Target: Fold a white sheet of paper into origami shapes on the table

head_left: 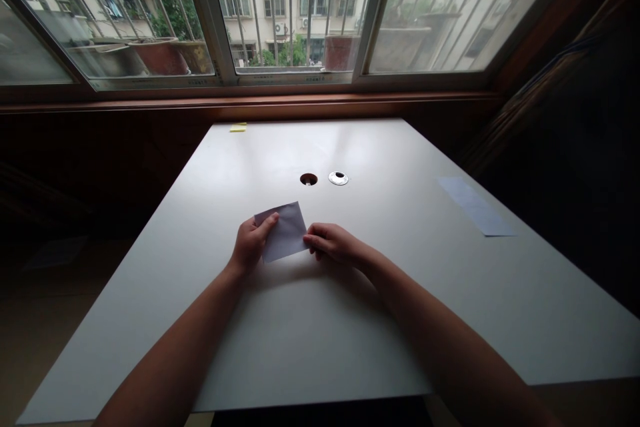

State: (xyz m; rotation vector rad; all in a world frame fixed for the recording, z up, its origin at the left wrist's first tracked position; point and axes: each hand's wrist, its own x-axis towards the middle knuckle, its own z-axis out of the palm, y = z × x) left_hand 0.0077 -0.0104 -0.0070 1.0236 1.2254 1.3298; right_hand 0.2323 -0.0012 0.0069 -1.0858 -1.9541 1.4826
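Note:
A small, nearly square piece of white paper (286,235) is held up over the middle of the white table, tilted a little. My left hand (250,240) is closed on its left side, the thumb lying across the front and the other fingers hidden behind. At the lower right edge, my right hand (333,241) pinches the paper between thumb and fingers. Whether the paper is folded or a single layer, I cannot tell.
The white table (320,333) has a round cable hole (309,179) and, beside it, a metal ring cover (339,178). A larger paper sheet (475,205) lies at the right edge. Yellow strips (239,127) sit at the far left corner. A barred window (295,13) stands behind.

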